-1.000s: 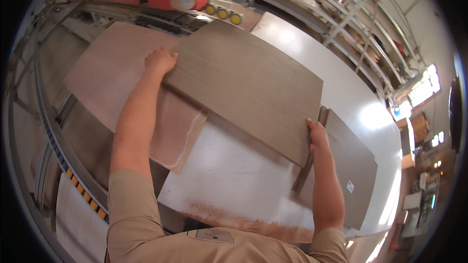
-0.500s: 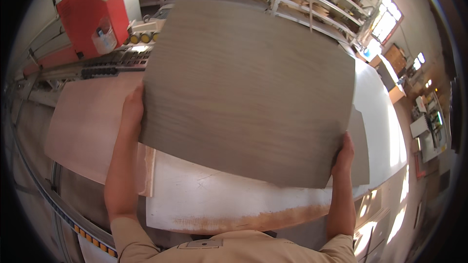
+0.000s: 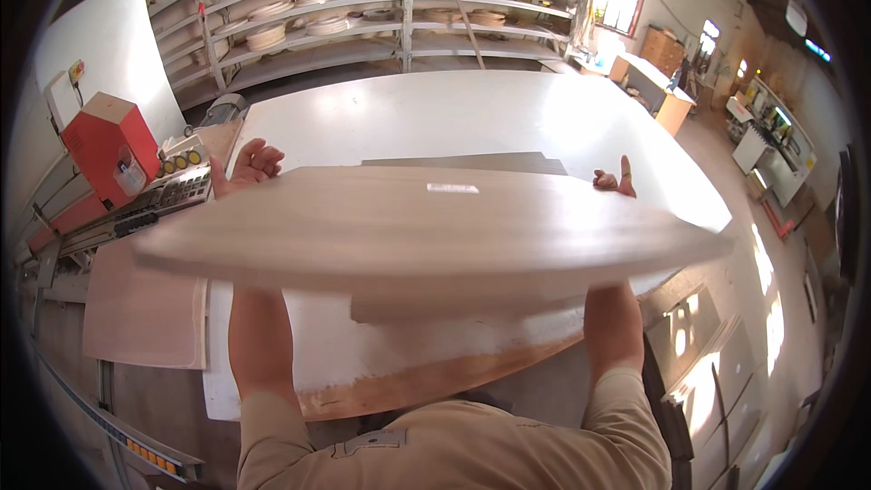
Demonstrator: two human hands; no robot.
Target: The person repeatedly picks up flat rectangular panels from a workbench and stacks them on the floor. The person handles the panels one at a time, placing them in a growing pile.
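A wide grey-brown wood-grain panel (image 3: pixel 435 227), blurred by motion, lies almost flat above my forearms. It has a small white label (image 3: pixel 452 188) near its far edge. Both forearms pass beneath it, and the hands come out beyond that edge. My left hand (image 3: pixel 251 166) is open at the far left corner, palm upward, its fingers loosely bent and apart. At the far right, my right hand (image 3: pixel 617 181) is open too, with one finger pointing up and others curled. Under the panel, another grey-brown panel (image 3: pixel 508 161) lies on the white table (image 3: pixel 381 113).
A pinkish board (image 3: pixel 145 313) and a red machine housing (image 3: pixel 109 150) stand on the left. Metal shelves (image 3: pixel 318 59) with coiled rolls line the back wall. Stacked panels (image 3: pixel 694 345) lean at the right, below the table's edge.
The panel has tipped from facing me to nearly level, and its label now shows. My hands have gone from its side edges to beyond its far edge, with fingers loosened. The view has lifted.
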